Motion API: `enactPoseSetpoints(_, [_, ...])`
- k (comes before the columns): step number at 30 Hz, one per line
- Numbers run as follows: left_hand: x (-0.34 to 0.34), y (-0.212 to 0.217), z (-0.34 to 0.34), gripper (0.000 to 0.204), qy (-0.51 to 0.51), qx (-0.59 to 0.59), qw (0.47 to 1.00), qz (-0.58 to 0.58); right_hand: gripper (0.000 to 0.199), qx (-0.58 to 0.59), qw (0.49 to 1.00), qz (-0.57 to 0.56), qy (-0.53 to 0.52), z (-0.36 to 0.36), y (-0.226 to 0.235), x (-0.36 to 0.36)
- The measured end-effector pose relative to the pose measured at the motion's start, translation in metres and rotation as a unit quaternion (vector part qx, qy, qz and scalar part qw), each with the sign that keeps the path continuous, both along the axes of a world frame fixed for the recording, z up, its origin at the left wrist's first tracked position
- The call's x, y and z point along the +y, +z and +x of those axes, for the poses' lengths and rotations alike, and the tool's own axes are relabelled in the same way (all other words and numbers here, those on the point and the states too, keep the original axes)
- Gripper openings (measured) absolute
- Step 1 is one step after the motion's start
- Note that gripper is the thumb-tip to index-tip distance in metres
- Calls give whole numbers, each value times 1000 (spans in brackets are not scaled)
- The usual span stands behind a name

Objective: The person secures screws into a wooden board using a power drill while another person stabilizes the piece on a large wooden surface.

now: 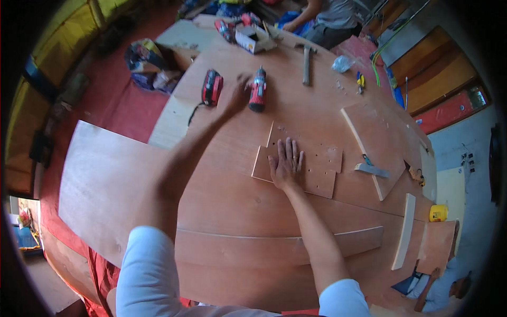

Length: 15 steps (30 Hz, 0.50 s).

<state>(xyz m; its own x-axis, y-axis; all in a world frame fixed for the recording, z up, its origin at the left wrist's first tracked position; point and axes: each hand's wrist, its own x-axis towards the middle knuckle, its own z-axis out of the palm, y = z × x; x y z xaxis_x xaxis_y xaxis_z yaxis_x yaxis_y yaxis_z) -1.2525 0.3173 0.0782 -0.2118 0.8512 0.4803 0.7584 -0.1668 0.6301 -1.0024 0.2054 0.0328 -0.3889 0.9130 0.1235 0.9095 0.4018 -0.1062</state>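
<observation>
My left hand (242, 86) is stretched far forward, right beside a red and black cordless drill (257, 92) that lies with its chuck pointing away. Its fingers are dark and small here, so whether they grip the drill I cannot make out. My right hand (287, 164) lies flat, fingers extended, on a thin brown wooden board (322, 182) with a stepped outline and several small drilled holes. To the left of the drill is a red and black power-tool battery charger or similar block (212, 87) with a dark cord.
A hammer (307, 64), yellow pliers (360, 82) and a clear plastic bag (342, 64) lie at the far side. Wood pieces (375, 142) and a yellow tape measure (438, 213) are to the right. Other people are at the far edge and lower right.
</observation>
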Motion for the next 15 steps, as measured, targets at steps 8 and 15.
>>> enactPoseSetpoints(8, [244, -43, -35, 43, 69, 146, 974, 160, 66, -36, 999, -18, 18, -3, 14, 5])
enactPoseSetpoints(15, [278, -49, -49, 24, 56, 89, 994, 41, 66, -42, 998, -50, 20, -5, 17, 13])
